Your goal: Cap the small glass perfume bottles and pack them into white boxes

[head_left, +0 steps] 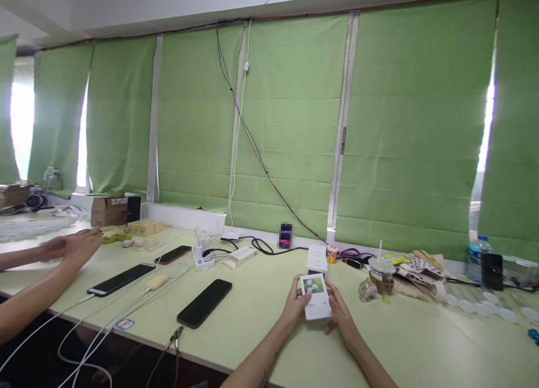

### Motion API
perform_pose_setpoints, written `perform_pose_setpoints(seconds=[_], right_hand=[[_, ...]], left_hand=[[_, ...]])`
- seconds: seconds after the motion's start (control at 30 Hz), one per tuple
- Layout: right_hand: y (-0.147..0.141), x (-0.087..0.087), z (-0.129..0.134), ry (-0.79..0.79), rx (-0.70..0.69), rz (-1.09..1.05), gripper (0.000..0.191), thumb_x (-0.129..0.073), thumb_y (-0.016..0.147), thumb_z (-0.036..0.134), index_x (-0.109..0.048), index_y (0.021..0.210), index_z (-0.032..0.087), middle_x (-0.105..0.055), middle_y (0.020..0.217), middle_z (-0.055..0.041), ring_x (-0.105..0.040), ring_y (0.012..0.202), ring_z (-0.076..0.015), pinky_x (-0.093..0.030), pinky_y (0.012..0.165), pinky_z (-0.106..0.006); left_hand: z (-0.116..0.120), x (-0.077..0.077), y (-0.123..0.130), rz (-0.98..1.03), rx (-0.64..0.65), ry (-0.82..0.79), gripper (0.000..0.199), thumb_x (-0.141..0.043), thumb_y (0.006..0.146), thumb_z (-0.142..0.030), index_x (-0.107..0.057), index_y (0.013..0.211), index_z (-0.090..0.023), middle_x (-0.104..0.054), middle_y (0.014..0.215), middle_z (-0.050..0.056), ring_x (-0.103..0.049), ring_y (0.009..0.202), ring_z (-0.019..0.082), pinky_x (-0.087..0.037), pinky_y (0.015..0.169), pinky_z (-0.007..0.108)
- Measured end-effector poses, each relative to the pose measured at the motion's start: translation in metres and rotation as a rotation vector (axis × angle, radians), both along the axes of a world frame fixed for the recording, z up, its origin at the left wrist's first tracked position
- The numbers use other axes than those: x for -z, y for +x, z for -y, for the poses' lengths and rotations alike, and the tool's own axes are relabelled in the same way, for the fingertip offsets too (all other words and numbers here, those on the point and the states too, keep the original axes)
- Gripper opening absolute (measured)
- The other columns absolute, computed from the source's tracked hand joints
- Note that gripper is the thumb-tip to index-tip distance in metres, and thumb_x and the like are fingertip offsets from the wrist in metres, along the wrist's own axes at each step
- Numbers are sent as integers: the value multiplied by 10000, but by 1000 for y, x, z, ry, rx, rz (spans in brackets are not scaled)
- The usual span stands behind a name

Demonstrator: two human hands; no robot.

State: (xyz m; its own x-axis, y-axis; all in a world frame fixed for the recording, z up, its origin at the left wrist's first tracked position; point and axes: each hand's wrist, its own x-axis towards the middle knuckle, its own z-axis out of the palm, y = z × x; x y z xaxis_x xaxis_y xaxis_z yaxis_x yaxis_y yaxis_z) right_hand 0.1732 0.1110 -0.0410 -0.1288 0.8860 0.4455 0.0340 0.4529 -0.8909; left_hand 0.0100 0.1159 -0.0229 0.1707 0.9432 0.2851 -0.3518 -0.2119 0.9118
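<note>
A small white box (315, 297) is gripped above the table (261, 298) by left hand (295, 305) and right hand (340, 315), fingers curled round it; a loosened grip could drop it.

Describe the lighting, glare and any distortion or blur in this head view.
Head view: daylight blows out white at the gaps between the green blinds, strongest far left; the desk is evenly lit with soft shadows. Wide-angle bending curves the ceiling line. A small blurred patch sits by the sill; the white box in both hands stays sharp.
</note>
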Motion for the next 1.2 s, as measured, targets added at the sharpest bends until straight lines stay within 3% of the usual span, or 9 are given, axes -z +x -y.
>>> perform_pose_setpoints(seconds=[0.1,0.23,0.37,0.47,0.63,0.77,0.93,1.07,1.2], right_hand=[[-4,3,1,-102,-82,37,680,-540,788,539,-320,1383,295,-619,1012,-68,-629,553,-159,-422,277,-212],[-4,8,-3,-35,-40,66,594,-553,788,498,-450,1326,269,-610,805,-17,-578,485,-132,-414,296,-207],[0,5,-5,96,-24,103,554,-547,808,434,-468,1323,248,-684,847,-32,-649,636,-192,-554,550,-332],[1,7,-8,141,30,148,544,-586,775,348,-491,1300,243,-717,920,-41,-675,800,-231,-546,740,-391],[3,18,-18,177,271,292,431,-620,677,252,-624,1101,177,-714,944,-84,-662,856,-264,-538,707,-373],[7,20,-20,207,342,312,335,-604,659,228,-650,988,180,-706,881,-82,-649,838,-282,-523,716,-398],[3,21,-24,284,415,311,381,-596,641,229,-631,1018,183,-664,985,-111,-605,967,-313,-480,847,-454],[-7,26,-27,297,387,357,588,-551,679,211,-480,1259,158,-588,1224,-137,-554,1128,-298,-443,942,-433],[-16,23,-30,75,383,506,683,-472,773,212,-253,1414,118,-580,1257,-135,-564,1145,-260,-439,934,-349]], left_hand=[[-1,-1,-3,12,-52,5,695,-728,649,-470,-373,1206,-256,-651,865,30,-651,712,198,-499,597,277],[-1,0,-4,-31,-74,72,666,-696,673,-492,-364,1209,-278,-650,898,28,-656,738,200,-508,613,284],[-3,1,-5,-128,-116,167,605,-654,710,-506,-399,1207,-276,-648,924,28,-648,781,192,-500,646,274],[-5,3,-6,-209,-126,228,612,-621,741,-491,-401,1263,-260,-641,960,31,-626,809,186,-490,682,278],[-7,6,-7,-338,-281,305,626,-628,740,-317,-417,1326,-251,-578,1113,61,-563,983,212,-458,857,338],[-13,14,-8,-383,-399,295,669,-635,711,-217,-403,1339,-194,-478,1313,115,-436,1220,248,-323,1047,394],[-26,24,-6,-325,-275,121,777,-705,694,-412,-395,1355,-146,-367,1447,148,-270,1359,310,-159,1134,444],[-35,16,6,-67,-48,66,773,-543,734,-668,-459,1318,-169,-475,1379,126,-387,1299,318,-247,1108,455],[-44,8,19,163,158,-46,782,-441,750,-719,-523,1271,-142,-591,1255,151,-516,1191,332,-309,1075,474]])
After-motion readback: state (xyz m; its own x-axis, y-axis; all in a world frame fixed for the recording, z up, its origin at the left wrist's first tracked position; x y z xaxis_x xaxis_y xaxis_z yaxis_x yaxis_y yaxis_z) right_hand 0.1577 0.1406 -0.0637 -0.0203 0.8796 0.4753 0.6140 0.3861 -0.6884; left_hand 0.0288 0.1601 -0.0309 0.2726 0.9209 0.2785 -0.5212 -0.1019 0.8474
